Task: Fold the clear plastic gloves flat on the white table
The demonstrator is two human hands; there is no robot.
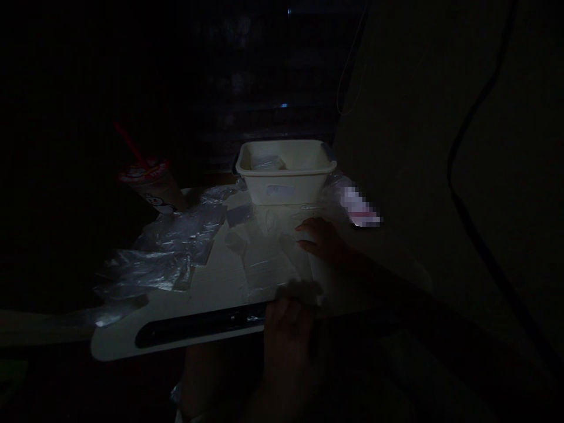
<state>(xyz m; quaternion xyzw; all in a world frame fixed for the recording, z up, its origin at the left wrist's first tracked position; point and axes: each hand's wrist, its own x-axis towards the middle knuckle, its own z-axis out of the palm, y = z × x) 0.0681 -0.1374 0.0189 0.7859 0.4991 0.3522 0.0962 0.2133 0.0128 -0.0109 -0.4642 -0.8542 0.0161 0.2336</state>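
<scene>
The scene is very dark. My right hand (pixel 319 238) is over the middle right of the white tabletop (pixel 220 294), thumb and fingers apart, with nothing visible between them. Just left of it lie clear plastic pieces (pixel 267 264), faint against the white; their exact kind is hard to make out. At the front edge of the table, my left hand (pixel 288 317) rests with its fingers curled over the right part of a long black strip (pixel 194 326). Whatever those fingers may hold is hidden.
A white plastic tub (pixel 288 187) with clear packets inside stands at the back. Crumpled clear plastic bags (pixel 171 258) cover the left side, beside a drink cup (pixel 156 188) with a red straw (pixel 131 144). A blurred pinkish item (pixel 360 207) lies at right; a dark cable (pixel 467 217) hangs beyond.
</scene>
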